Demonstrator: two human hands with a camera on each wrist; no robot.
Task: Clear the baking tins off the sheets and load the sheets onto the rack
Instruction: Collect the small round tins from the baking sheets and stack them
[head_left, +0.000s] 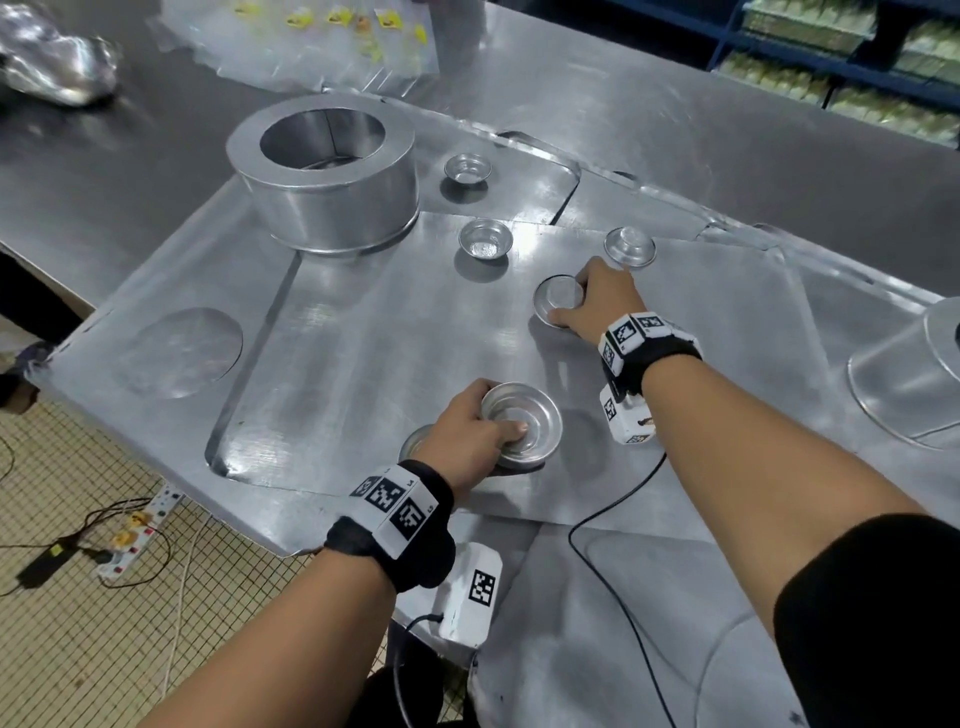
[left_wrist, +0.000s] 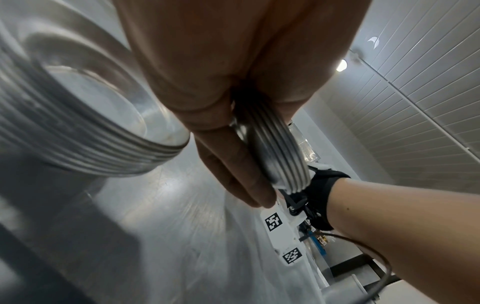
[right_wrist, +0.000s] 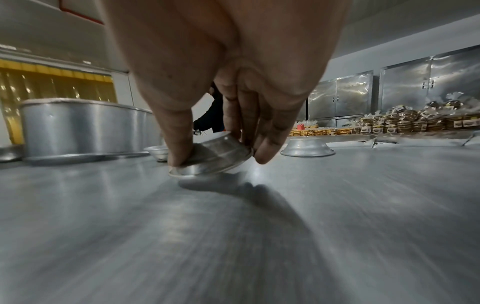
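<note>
Sheets (head_left: 363, 332) of dull metal lie overlapping on the steel counter (head_left: 727, 119), small baking tins scattered across them. The left hand (head_left: 467, 436) has its grip clamped on a stack of nested tins (head_left: 522, 423), thumb inside the top tin and fingers under the rims; the left wrist view shows the ribbed rims (left_wrist: 280, 158) pinched between thumb and fingers. The right hand (head_left: 605, 301) pinches an upside-down tin (head_left: 558, 296), tilting it so one rim edge lifts off the sheet while the other touches it (right_wrist: 210, 158). Beyond it, another inverted tin (head_left: 629, 247) and two upright tins (head_left: 485, 239) (head_left: 467, 169) sit apart. A large ring mould (head_left: 327, 171) stands on the far left sheet.
</note>
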